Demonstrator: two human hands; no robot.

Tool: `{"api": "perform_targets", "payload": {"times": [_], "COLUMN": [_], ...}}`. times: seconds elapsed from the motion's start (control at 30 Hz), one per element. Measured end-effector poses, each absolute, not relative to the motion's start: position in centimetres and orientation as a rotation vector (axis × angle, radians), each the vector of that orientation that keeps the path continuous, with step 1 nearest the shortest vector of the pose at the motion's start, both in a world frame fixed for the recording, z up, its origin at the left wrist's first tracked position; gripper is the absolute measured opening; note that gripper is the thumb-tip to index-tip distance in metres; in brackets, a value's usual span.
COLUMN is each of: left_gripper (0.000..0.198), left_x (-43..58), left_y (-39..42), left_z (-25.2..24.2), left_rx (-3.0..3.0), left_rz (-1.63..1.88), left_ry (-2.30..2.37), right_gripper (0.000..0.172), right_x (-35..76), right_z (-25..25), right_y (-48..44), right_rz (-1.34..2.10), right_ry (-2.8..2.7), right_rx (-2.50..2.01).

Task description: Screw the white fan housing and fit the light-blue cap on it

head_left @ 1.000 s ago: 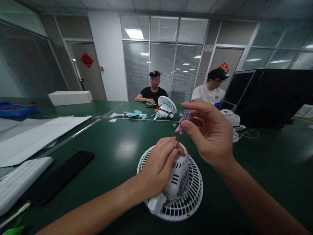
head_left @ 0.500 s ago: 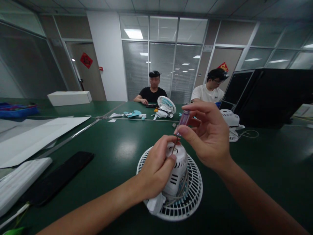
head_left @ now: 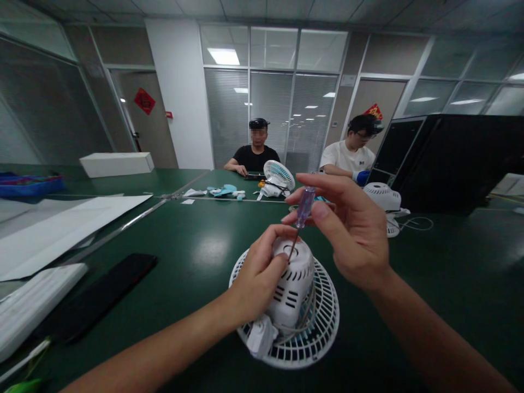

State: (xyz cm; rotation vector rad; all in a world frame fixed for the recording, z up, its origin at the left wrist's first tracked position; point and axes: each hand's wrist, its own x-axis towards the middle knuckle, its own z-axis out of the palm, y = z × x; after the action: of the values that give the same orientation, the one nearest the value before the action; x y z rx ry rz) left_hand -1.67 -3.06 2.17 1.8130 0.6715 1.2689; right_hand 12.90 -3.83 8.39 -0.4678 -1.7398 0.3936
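Note:
A white fan [head_left: 305,327] lies grille-down on the green table [head_left: 196,240], its motor housing [head_left: 292,278] pointing up. My left hand [head_left: 257,273] is wrapped round the left side of the housing. My right hand [head_left: 347,229] pinches a small screwdriver [head_left: 303,210] with a clear purple handle. The screwdriver stands nearly upright with its thin shaft touching the top of the housing.
A black flat device [head_left: 98,297] and white sheets [head_left: 61,224] lie to the left. Two people sit at the far side with another white fan [head_left: 277,179] and small parts. A further fan [head_left: 382,199] and a large black box [head_left: 454,158] stand to the right.
My left hand has slid down and left, uncovering the top of the housing. My right hand has rolled the screwdriver handle between its fingers, and the tool has tilted slightly.

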Motion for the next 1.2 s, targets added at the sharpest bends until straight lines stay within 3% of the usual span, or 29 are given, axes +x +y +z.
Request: {"api": "perform_targets", "payload": {"times": [0.23, 0.43, 0.57, 0.7, 0.83, 0.97, 1.07, 1.2], "left_gripper": [0.031, 0.030, 0.029, 0.025, 0.025, 0.030, 0.033, 0.032], "left_x": [-1.5, -1.6, -1.7, -1.8, -1.8, -1.8, -1.7, -1.8], "left_y": [-2.4, -2.5, -2.6, -2.7, -2.7, -2.7, -2.8, -3.0], "left_z": [2.5, 2.8, 3.0, 3.2, 3.3, 3.2, 3.2, 3.4], "left_rx": [1.718, 1.709, 1.755, 1.792, 1.806, 1.848, 1.907, 1.976], "left_rz": [1.243, 1.210, 1.208, 1.198, 1.201, 1.205, 1.228, 1.264], "left_ry": [0.599, 0.617, 0.648, 0.655, 0.664, 0.688, 0.700, 0.703], "right_gripper": [0.024, 0.009, 0.025, 0.023, 0.032, 0.020, 0.007, 0.013], "right_x": [13.0, 13.1, 13.0, 13.5, 14.3, 14.9, 15.9, 18.5], "right_z": [8.7, 8.8, 8.9, 9.0, 9.3, 10.1, 10.8, 10.4], "right_y": [-3.7, -4.0, -4.0, -3.9, -4.2, -4.2, -3.8, -3.2], "right_rz": [0.292, 0.342, 0.317, 0.277, 0.237, 0.111, 0.218, 0.314], "right_ry": [-1.653, -1.698, -1.656, -1.775, -1.862, -1.693, -1.514, -1.250], "right_rx": [-0.485, -0.520, -0.519, -0.524, -0.559, -0.614, -0.576, -0.600]}}
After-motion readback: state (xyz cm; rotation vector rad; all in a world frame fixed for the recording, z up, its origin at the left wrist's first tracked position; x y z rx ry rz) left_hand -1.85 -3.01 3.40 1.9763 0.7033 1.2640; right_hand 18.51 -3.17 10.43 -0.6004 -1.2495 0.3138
